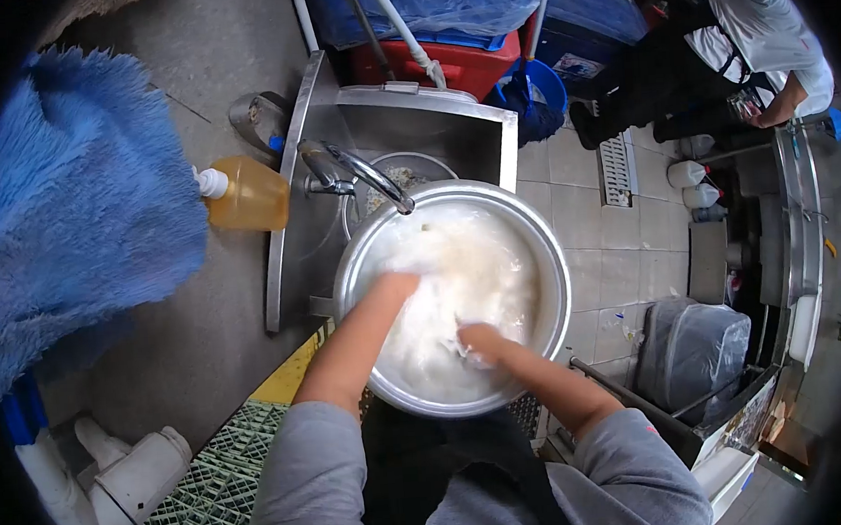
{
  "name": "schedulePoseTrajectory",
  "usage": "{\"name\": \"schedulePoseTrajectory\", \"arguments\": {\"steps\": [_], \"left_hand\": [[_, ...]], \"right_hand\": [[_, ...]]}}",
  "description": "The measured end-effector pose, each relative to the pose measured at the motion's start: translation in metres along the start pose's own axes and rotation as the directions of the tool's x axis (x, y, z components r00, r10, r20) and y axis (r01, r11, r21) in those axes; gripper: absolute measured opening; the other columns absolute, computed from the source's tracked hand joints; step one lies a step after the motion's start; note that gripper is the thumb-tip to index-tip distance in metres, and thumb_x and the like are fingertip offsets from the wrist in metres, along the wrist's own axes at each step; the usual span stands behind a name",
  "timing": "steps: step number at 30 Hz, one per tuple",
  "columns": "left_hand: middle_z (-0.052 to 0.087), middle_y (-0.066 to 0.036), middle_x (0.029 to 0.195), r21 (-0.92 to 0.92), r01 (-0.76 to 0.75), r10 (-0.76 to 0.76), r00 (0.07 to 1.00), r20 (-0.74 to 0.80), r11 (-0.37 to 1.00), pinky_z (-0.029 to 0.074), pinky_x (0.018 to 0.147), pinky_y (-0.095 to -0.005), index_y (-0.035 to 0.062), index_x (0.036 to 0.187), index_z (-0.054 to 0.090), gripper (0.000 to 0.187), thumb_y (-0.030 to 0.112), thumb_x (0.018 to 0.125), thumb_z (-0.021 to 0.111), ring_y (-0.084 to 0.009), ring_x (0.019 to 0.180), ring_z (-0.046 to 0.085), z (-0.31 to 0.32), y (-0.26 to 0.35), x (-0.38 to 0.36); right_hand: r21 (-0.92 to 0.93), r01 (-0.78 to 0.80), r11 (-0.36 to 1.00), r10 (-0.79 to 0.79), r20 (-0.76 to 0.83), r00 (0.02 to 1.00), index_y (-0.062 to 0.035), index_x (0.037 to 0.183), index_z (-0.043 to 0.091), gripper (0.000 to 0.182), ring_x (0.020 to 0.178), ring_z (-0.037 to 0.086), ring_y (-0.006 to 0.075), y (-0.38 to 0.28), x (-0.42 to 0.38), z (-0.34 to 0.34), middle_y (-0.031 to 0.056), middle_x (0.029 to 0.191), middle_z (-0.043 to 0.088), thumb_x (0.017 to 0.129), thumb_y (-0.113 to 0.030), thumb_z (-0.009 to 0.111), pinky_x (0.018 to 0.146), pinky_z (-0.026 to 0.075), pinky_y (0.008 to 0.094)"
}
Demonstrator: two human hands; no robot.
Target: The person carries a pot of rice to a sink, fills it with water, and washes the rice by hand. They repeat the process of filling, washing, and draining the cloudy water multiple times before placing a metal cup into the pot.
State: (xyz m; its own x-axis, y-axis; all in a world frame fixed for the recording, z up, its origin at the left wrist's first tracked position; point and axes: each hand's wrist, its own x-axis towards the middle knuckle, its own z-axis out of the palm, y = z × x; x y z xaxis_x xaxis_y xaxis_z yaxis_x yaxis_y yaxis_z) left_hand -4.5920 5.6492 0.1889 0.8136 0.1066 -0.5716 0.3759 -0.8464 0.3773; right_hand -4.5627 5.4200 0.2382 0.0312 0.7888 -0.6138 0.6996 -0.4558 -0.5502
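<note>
At far left, a shaggy blue cloth hangs against the grey wall, with white pipe fittings and a green plastic crate below it; a bottle of amber liquid lies on its side on the ledge of the steel sink, cap pointing left, within easy reach of the basin. Over the sink, a curved tap arches out so that its spout ends right above the rim of a large metal bowl, which sits on the sink's near edge and is filled with cloudy white water; a second, smaller bowl stands behind it in the basin. Both of the person's arms, in grey sleeves pushed up clear of the water, reach down into the big bowl; the left hand is plunged under the milky surface near the bowl's left side, and whether its fingers are spread or curled cannot be told; the right hand lies nearer the front rim, knuckles above water, fingers seemingly closed around a pale wet handful, probably grains being rinsed, though the blur leaves that unsure. At right, on the tiled floor, stand a plastic-wrapped bin and white jugs; a co-worker in white bends over a steel counter well apart.
</note>
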Motion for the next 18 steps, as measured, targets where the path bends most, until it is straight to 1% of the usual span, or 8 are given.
{"name": "schedulePoseTrajectory", "arguments": {"steps": [1, 3, 5, 8, 9, 11, 13, 18], "left_hand": [[0.049, -0.012, 0.126, 0.045, 0.0, -0.001, 1.0, 0.02, 0.999, 0.036, 0.098, -0.0388, 0.0135, 0.119, 0.055, 0.036, 0.024, 0.086, 0.047, -0.0311, 0.117, 0.046, -0.006, -0.003, 0.003], [0.049, -0.016, 0.124, 0.322, -0.124, 0.087, 0.988, 0.128, 0.939, 0.04, 0.094, -0.0399, 0.0131, 0.127, 0.048, 0.046, 0.019, 0.082, 0.052, -0.0336, 0.117, 0.045, -0.09, 0.036, -0.035], [0.049, -0.019, 0.123, 0.177, -0.014, 0.003, 0.998, 0.066, 0.984, 0.042, 0.091, -0.0402, 0.0118, 0.131, 0.041, 0.053, 0.017, 0.079, 0.053, -0.0344, 0.115, 0.046, -0.112, 0.044, -0.054], [0.055, -0.023, 0.108, 0.001, 0.127, -0.126, 0.991, -0.05, 0.992, 0.045, 0.086, -0.0413, 0.005, 0.127, 0.037, 0.06, 0.003, 0.071, 0.058, -0.0345, 0.106, 0.052, -0.067, 0.028, -0.065], [0.056, -0.023, 0.107, -0.053, 0.188, -0.188, 0.982, -0.01, 0.981, 0.045, 0.085, -0.0416, 0.0051, 0.126, 0.039, 0.059, 0.004, 0.07, 0.058, -0.0349, 0.103, 0.054, -0.055, 0.022, -0.063], [0.058, -0.022, 0.104, -0.043, 0.213, -0.208, 0.973, 0.103, 0.976, 0.047, 0.082, -0.0424, 0.0044, 0.121, 0.045, 0.053, 0.006, 0.07, 0.059, -0.0349, 0.097, 0.058, -0.047, 0.019, -0.066], [0.061, -0.021, 0.1, 0.077, 0.119, -0.134, 0.962, 0.238, 0.99, 0.048, 0.08, -0.0436, 0.0031, 0.114, 0.053, 0.044, 0.009, 0.07, 0.06, -0.0342, 0.092, 0.06, -0.04, 0.019, -0.076], [0.065, -0.015, 0.093, 0.029, 0.098, -0.102, 0.924, 0.368, 0.995, 0.049, 0.077, -0.0412, 0.0034, 0.091, 0.065, 0.026, 0.017, 0.071, 0.059, -0.0298, 0.092, 0.062, -0.016, 0.053, -0.114]], "right_hand": [[0.067, 0.144, 0.987, -0.14, -0.054, 0.989, 0.0022, 0.105, 0.054, 0.039, 0.096, 0.058, 0.033, 0.005, 0.004, 0.019, 0.023, 0.091, 0.061, 0.075, -0.022, 0.051, 0.077, 0.047, 0.0407], [0.2, -0.015, 0.98, 0.046, -0.152, 0.987, 0.0012, 0.097, 0.058, 0.032, 0.095, 0.058, 0.0327, -0.039, -0.007, 0.0, 0.0233, 0.09, 0.061, 0.074, -0.02, 0.05, 0.077, 0.047, 0.0407], [0.326, -0.126, 0.937, 0.184, -0.153, 0.971, 0.0, 0.095, 0.06, 0.029, 0.095, 0.057, 0.0334, -0.066, -0.001, 0.001, 0.024, 0.097, 0.06, 0.073, -0.016, 0.048, 0.08, 0.046, 0.0422], [-0.104, 0.095, 0.99, -0.059, 0.31, 0.949, 0.0003, 0.094, 0.061, 0.029, 0.09, 0.06, 0.0323, -0.089, 0.014, -0.033, 0.0227, 0.094, 0.061, 0.073, -0.016, 0.05, 0.079, 0.046, 0.0432], [-0.247, 0.218, 0.944, -0.136, 0.309, 0.941, -0.0002, 0.092, 0.061, 0.029, 0.079, 0.062, 0.0298, -0.084, 0.025, -0.021, 0.0183, 0.083, 0.064, 0.072, -0.019, 0.055, 0.073, 0.048, 0.042], [-0.078, 0.217, 0.973, -0.223, -0.086, 0.971, -0.0015, 0.093, 0.061, 0.029, 0.081, 0.061, 0.0282, -0.043, 0.051, 0.006, 0.0164, 0.086, 0.063, 0.074, -0.022, 0.053, 0.075, 0.047, 0.0409], [0.017, 0.171, 0.985, -0.165, -0.189, 0.968, -0.0027, 0.098, 0.061, 0.031, 0.087, 0.059, 0.0275, -0.026, 0.065, -0.021, 0.016, 0.093, 0.061, 0.078, -0.024, 0.05, 0.08, 0.045, 0.04], [0.109, 0.095, 0.989, -0.06, -0.291, 0.955, -0.0059, 0.108, 0.059, 0.036, 0.103, 0.053, 0.0259, 0.018, 0.101, -0.08, 0.0149, 0.111, 0.056, 0.086, -0.029, 0.041, 0.092, 0.039, 0.0377]]}}
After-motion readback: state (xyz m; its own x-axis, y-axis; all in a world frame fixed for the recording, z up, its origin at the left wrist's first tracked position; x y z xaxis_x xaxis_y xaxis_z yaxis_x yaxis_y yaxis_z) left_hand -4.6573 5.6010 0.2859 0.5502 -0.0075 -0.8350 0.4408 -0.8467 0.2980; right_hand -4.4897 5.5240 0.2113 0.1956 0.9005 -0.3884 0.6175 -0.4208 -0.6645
